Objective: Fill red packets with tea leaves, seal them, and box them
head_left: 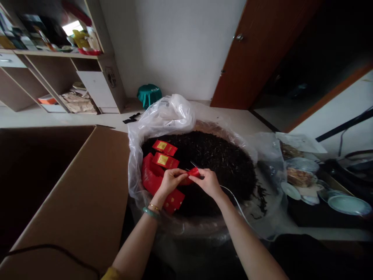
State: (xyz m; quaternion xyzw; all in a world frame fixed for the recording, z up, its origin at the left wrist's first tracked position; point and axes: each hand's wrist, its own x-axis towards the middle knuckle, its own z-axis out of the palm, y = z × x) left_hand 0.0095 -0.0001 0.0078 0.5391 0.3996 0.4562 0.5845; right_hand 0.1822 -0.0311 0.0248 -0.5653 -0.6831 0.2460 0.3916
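Both my hands meet over a plastic-lined container heaped with dark dried leaves (224,155) that look like tea. Between them is a small red packet (193,172). My left hand (172,179) pinches its left end, thumb against fingers, and my right hand (208,181) pinches the right end. A thin metal tool (193,164) shows just beyond my fingertips; its lower part is hidden. Two red packets with gold labels, a far one (164,147) and a nearer one (165,160), lie on the leaves. Left of my hands, more red packaging (151,175) is partly covered by my left wrist.
An open cardboard box (99,171) stands close on the left. Clear plastic lining (175,111) rises around the leaves. A white cord (237,198) runs past my right forearm. At right are dishes (348,204) and bagged food (300,177). A green bin (149,95) stands by the wall.
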